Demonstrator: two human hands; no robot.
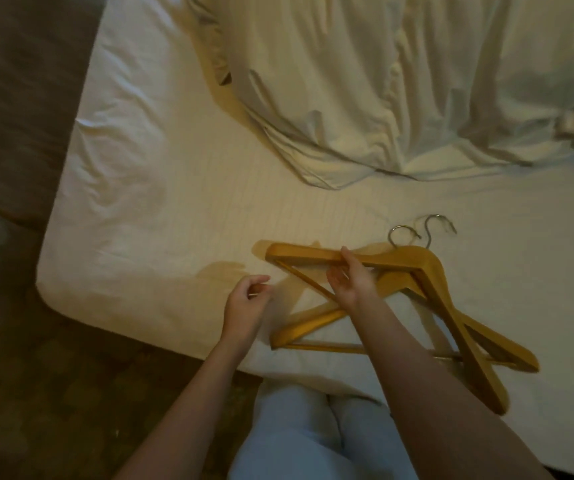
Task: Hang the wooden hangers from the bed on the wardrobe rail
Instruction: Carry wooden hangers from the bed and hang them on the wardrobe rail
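Two wooden hangers with metal hooks lie crossed near the bed's front edge. My right hand (349,282) grips the left shoulder arm of the upper hanger (445,296), which is tilted up a little off the sheet. The lower hanger (316,322) lies flat beneath it. Both hooks (417,232) point away from me. My left hand (247,303) hovers just left of the hangers with loosely curled fingers and holds nothing. No wardrobe rail is in view.
The white bed sheet (160,188) covers the mattress, whose corner is at the lower left. A rumpled white duvet (382,81) is heaped at the back. Dark carpet (18,393) lies left and in front. My legs in light trousers (299,438) are by the bed edge.
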